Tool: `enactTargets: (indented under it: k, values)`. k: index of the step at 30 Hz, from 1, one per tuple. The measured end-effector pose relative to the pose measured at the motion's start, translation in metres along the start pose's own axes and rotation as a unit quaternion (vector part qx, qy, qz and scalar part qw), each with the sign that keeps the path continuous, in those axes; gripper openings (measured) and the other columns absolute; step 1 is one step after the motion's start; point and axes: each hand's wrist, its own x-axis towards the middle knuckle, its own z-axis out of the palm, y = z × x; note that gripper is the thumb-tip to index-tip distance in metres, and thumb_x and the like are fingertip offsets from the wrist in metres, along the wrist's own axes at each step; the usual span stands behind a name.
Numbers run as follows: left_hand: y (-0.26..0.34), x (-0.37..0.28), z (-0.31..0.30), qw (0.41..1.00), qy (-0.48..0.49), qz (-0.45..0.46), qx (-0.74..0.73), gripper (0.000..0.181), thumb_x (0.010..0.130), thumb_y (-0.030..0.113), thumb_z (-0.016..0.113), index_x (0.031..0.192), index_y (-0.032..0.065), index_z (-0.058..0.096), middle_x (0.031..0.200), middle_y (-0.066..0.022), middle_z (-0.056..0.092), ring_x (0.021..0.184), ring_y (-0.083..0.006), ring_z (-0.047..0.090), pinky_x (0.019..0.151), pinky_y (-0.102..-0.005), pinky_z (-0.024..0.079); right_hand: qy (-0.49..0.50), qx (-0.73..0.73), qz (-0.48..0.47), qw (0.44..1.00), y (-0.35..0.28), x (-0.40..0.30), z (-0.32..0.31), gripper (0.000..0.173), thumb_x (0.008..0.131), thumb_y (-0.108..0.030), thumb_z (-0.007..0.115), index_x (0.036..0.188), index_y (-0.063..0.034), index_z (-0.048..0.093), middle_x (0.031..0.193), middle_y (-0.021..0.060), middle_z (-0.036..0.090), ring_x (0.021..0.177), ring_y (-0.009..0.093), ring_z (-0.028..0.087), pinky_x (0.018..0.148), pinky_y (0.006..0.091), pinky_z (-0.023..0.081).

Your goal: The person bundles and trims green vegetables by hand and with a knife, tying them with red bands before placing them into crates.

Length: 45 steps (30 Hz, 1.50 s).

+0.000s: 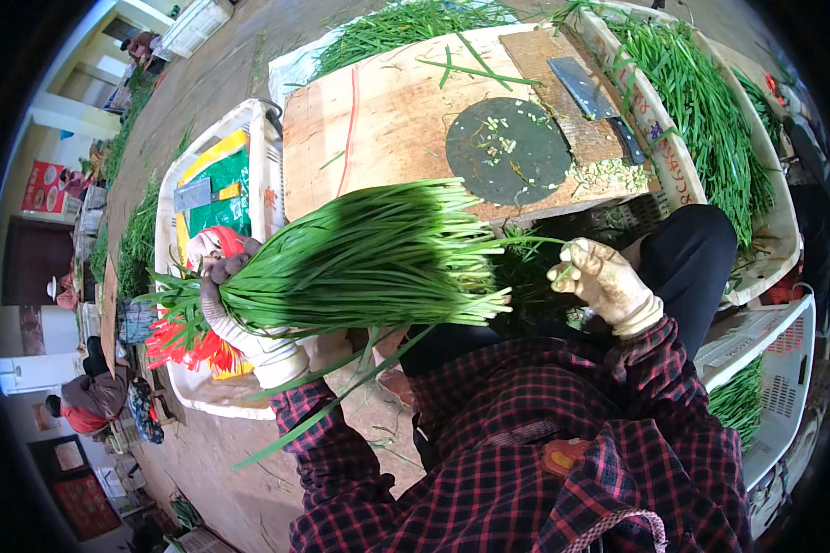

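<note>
My left hand (pixel 232 290), in a pale glove with dark fingers, grips a thick bunch of garlic chives (pixel 360 256) near its leafy tips. The pale cut stems point right, and a few long leaves hang down over my sleeve. My right hand (pixel 598 280), in a cream glove, pinches the end of a single chive stalk (pixel 536 240) that stretches from the stem side of the bunch. Beyond the bunch lies a wooden board (pixel 394 117) with a dark round pad (pixel 505 152) set on it. Cut stem bits are scattered over the pad.
A cleaver (pixel 584 90) rests at the board's right. Another cleaver (pixel 194 195) lies in the left plastic crate (pixel 266 166), near red ties (pixel 194 345). A crate (pixel 671 152) heaped with chives (pixel 698 124) stands right. Other people (pixel 93 401) sit far left.
</note>
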Motion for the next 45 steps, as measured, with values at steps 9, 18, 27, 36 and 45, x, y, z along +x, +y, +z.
enactTargets:
  k: [9,18,27,36,45]
  values:
    - [-0.001,-0.003,-0.003,0.996,0.016,0.031,0.079,0.021,0.091,0.027,0.055,0.084,0.0095,0.047,0.088,-0.0048,0.054,0.095,-0.0233,0.053,0.101,-0.0504,0.037,0.04,-0.65,-0.294,0.7,0.045,0.026,0.069,0.011,0.075,-0.01,0.066,0.085,-0.0079,0.068,0.072,0.0113,0.063,0.065,0.032,0.062,0.06,0.0355,0.052]
    - [0.004,0.0,-0.005,0.997,0.025,0.018,0.065,0.017,0.09,0.024,0.055,0.084,0.0091,0.051,0.087,-0.0065,0.058,0.089,-0.0234,0.056,0.098,-0.0496,0.04,-0.066,-0.773,-0.258,0.575,0.059,0.05,0.078,0.013,0.081,-0.022,0.055,0.077,-0.0109,0.061,0.073,0.0075,0.058,0.076,0.027,0.059,0.065,0.0398,0.047]
    - [0.002,-0.002,0.0,0.999,0.003,0.016,0.046,0.016,0.089,0.022,0.057,0.085,0.0086,0.05,0.091,-0.0077,0.057,0.092,-0.0216,0.054,0.099,-0.0444,0.039,0.133,-0.735,-0.121,0.653,0.043,0.034,-0.019,0.028,0.084,-0.032,0.062,0.091,-0.0048,0.067,0.076,0.0131,0.066,0.073,0.026,0.065,0.069,0.0339,0.051]
    - [-0.005,-0.005,0.022,0.987,0.095,0.049,0.124,0.017,0.087,0.022,0.059,0.086,0.0081,0.049,0.08,-0.002,0.052,0.085,-0.0191,0.052,0.101,-0.0465,0.038,0.131,-0.153,0.089,0.975,0.069,0.056,0.032,0.017,0.088,-0.011,0.064,0.101,-0.0019,0.06,0.096,0.006,0.065,0.083,0.014,0.062,0.072,0.0278,0.052]
    - [-0.004,-0.01,0.018,0.986,0.094,0.046,0.128,0.016,0.088,0.022,0.058,0.09,0.0064,0.056,0.084,-0.0027,0.059,0.091,-0.0199,0.057,0.106,-0.0533,0.035,0.131,-0.228,0.059,0.963,0.051,0.045,0.018,0.024,0.089,-0.025,0.063,0.102,-0.0045,0.063,0.096,0.004,0.065,0.089,0.012,0.061,0.08,0.0307,0.048]
